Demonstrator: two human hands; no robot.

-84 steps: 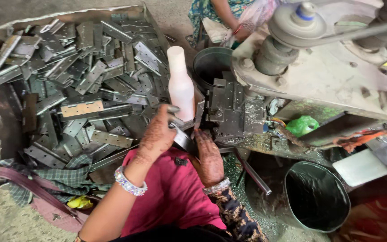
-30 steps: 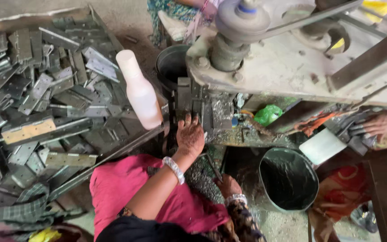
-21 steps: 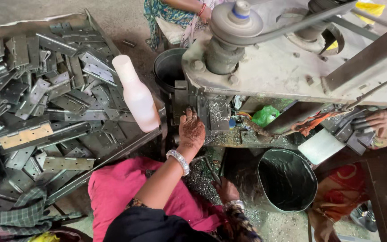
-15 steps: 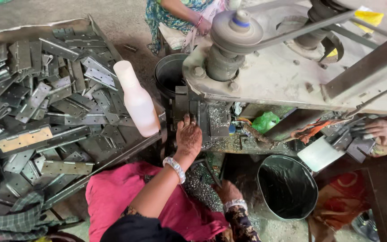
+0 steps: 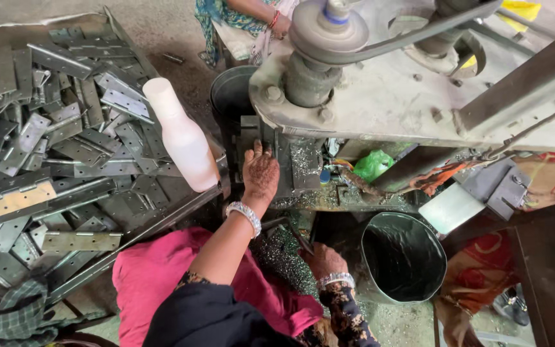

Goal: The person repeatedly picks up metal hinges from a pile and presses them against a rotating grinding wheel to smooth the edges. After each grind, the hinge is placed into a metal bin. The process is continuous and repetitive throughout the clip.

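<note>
Left hand [image 5: 259,175] reaching open-fingered into the belt-driven press [image 5: 380,96], risking crushed fingers; right hand [image 5: 324,260] resting low, grip unclear

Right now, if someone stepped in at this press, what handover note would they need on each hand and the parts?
Left hand: open, fingers up against the dark tooling block under the press head; no part visible in it.
Right hand: low by the lap, near the black bucket; whether it grips anything cannot be told.
Metal hinge plates lie heaped in the tray at left, with a white plastic bottle leaning on its edge.
Done: nothing countable visible.
Left: the heap.
</note>
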